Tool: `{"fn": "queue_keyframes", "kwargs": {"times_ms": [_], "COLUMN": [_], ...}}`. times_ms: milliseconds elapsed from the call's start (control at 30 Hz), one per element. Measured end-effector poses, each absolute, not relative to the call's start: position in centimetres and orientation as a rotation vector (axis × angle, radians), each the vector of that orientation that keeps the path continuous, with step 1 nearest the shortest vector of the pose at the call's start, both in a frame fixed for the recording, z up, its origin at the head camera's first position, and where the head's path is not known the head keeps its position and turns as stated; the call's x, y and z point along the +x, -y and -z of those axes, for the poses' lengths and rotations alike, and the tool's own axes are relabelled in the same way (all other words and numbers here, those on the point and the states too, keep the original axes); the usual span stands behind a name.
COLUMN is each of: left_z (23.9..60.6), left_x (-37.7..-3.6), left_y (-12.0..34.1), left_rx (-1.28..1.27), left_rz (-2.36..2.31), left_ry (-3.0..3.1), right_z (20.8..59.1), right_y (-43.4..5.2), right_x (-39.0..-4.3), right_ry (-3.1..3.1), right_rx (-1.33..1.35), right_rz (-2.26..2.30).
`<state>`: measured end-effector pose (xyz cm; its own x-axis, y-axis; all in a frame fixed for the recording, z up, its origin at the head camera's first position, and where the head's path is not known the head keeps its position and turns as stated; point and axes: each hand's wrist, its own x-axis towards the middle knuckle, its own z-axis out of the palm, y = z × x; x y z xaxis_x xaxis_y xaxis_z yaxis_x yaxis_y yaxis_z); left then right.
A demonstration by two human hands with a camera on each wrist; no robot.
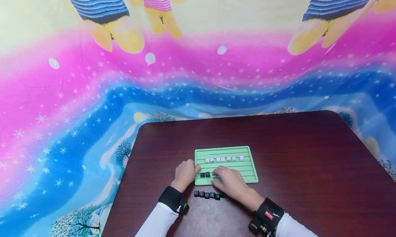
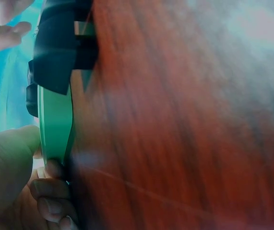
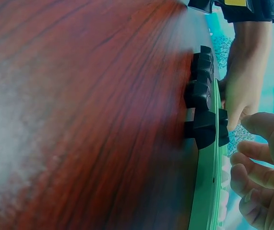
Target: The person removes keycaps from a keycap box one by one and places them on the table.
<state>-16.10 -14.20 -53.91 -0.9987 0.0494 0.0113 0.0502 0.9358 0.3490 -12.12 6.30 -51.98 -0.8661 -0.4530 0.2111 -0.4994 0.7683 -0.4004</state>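
— Wrist straps sit lowest in the head view; what is the right hand (image 1: 230, 182) doing above them?
— It lies over the near edge of the green letter board (image 1: 249, 168), fingers bent down onto the lower grooves; whether it pinches a keycap I cannot tell, since the fingertips are hidden.
— And the left hand (image 1: 185, 174)?
— It grips the board's left edge, fingers (image 2: 50, 189) curled under the rim and thumb on top; the left wrist view shows this plainly.
— What sits on the board?
— Two black keycaps (image 1: 205, 175) in a lower groove, between the two hands; a row of white keycaps (image 1: 224, 159) in an upper groove, well apart from the fingers.
— Off the board?
— A row of black keycaps (image 1: 207, 195) lies on the dark wooden tabletop (image 1: 309, 154), just near of the board, beside the right wrist; a colourful cartoon cloth (image 1: 92, 92) lies behind.
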Motion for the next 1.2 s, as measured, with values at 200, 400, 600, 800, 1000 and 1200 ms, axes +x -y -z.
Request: {"fn": "queue_keyframes", "kwargs": {"times_ms": [200, 400, 600, 800, 1000, 1200], "left_z": [53.9, 53.8, 53.7, 53.6, 53.6, 53.7], "left_x": [-16.1, -16.1, -16.0, -16.1, -16.0, -16.0], "left_y": [14.1, 14.1, 14.0, 14.0, 14.0, 14.0], "left_rx": [-0.077, -0.075, -0.071, -0.055, -0.055, -0.058], "left_rz": [0.562, 0.569, 0.56, 0.564, 0.546, 0.542], "left_ry": [3.099, 3.087, 3.086, 3.105, 3.093, 3.094], "right_z": [52.0, 52.1, 52.1, 51.8, 51.6, 51.9], "right_y": [-6.0, -5.7, -5.5, -5.1, -4.6, -4.3], "right_x": [-12.4, -12.8, -13.1, -13.5, -13.7, -13.9], "right_ry": [2.846, 2.825, 2.818, 2.816, 2.846, 2.885], "right_rx": [0.771, 0.764, 0.739, 0.748, 0.789, 0.81], "right_rz": [-0.71, -0.686, -0.69, -0.701, -0.692, -0.658]}}
